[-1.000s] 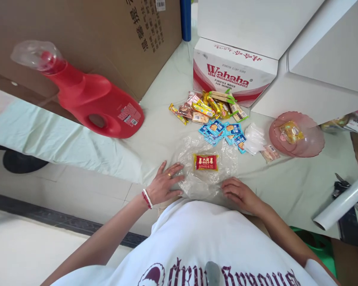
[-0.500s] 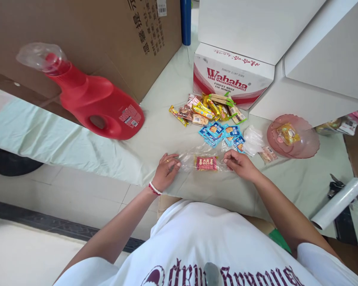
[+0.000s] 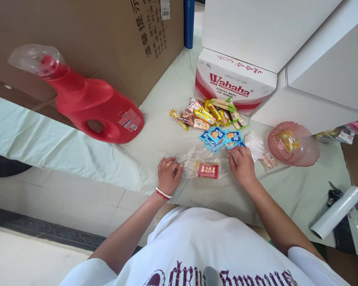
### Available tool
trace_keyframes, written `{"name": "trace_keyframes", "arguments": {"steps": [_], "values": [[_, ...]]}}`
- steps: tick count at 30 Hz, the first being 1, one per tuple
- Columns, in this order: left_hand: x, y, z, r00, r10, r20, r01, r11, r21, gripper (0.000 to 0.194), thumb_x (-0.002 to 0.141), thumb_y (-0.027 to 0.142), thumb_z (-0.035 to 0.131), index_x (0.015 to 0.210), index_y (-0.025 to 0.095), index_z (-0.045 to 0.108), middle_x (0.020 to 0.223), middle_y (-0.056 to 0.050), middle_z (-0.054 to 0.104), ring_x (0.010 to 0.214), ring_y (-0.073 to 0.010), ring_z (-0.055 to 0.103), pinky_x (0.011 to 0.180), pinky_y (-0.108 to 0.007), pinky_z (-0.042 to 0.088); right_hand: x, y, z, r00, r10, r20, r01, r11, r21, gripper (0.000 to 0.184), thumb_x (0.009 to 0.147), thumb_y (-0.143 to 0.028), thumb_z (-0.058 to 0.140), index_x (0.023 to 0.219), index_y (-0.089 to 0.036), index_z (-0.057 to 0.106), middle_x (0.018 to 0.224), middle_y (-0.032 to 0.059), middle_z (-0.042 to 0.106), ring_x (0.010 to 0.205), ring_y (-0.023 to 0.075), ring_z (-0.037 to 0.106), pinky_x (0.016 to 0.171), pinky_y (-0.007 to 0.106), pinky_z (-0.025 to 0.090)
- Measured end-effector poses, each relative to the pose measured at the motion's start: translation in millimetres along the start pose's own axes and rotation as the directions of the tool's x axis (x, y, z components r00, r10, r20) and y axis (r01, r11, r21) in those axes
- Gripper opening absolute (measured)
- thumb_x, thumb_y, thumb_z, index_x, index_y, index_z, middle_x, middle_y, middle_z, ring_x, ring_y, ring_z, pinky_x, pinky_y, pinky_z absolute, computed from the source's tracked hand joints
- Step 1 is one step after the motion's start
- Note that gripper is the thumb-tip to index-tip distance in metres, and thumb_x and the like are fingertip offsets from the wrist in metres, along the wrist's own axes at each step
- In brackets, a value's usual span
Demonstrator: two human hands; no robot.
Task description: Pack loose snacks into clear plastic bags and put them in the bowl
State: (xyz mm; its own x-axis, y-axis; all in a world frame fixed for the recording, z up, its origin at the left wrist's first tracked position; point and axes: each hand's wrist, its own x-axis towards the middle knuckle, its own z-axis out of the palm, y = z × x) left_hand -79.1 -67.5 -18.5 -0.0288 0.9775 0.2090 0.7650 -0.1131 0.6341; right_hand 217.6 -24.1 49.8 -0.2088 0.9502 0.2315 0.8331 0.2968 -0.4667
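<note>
A red snack packet (image 3: 208,171) lies on the pale green cloth (image 3: 77,149), wrapped in a sheet of clear plastic film (image 3: 193,165). My left hand (image 3: 168,174) pinches the film's left end, fingers closed. On the other side, my right hand (image 3: 242,166) grips the film's right end, also closed. Just beyond the film sits a pile of blue snack packets (image 3: 220,137) and behind them a heap of mixed wrapped snacks (image 3: 207,113).
A red detergent jug (image 3: 89,107) lies at the left. A large cardboard box (image 3: 92,35) and a Wahaha carton (image 3: 234,81) stand behind. A pink glass dish (image 3: 294,145) holding a snack sits right. A film roll (image 3: 337,212) lies at the far right.
The flat film has been folded over the red packet into a narrow strip. Both hands moved forward from the near edge and closed on its two ends.
</note>
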Motion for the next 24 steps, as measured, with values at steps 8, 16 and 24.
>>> {"name": "trace_keyframes", "arguments": {"steps": [8,16,24], "values": [[3,-1,-4.3,0.995,-0.066,-0.072,0.065,0.998,-0.023,0.022,0.098,0.035,0.049,0.081,0.023,0.057,0.093,-0.007,0.067,0.110,-0.0256,0.062,0.107,-0.051,0.044,-26,-47,39,0.916,-0.278,0.289,0.233,0.956,0.178,0.036,0.101,-0.022,0.047,0.130,-0.028,0.069,0.135,0.0079,0.065,0.119,0.0241,0.062,0.096,0.039,0.056],[-37,44,-40.7,0.885,0.309,-0.347,-0.260,0.949,0.181,0.020,0.089,0.022,0.061,0.109,0.027,0.062,0.107,-0.008,0.068,0.109,-0.0273,0.063,0.099,-0.049,0.045,-25,-43,47,0.938,-0.219,0.267,0.148,0.954,0.261,0.044,0.101,-0.022,0.049,0.145,-0.024,0.055,0.134,0.0127,0.064,0.121,0.0244,0.063,0.101,0.042,0.055],[-15,73,10.6,0.859,0.411,0.305,-0.460,0.881,0.110,0.051,0.094,0.012,0.045,0.139,0.027,0.060,0.141,-0.008,0.066,0.130,-0.0239,0.060,0.101,-0.044,0.042,-18,-32,41,0.931,-0.180,0.319,0.040,0.916,0.399,0.061,0.092,-0.021,0.055,0.152,-0.023,0.044,0.135,0.0132,0.064,0.116,0.0253,0.066,0.098,0.043,0.055]]}}
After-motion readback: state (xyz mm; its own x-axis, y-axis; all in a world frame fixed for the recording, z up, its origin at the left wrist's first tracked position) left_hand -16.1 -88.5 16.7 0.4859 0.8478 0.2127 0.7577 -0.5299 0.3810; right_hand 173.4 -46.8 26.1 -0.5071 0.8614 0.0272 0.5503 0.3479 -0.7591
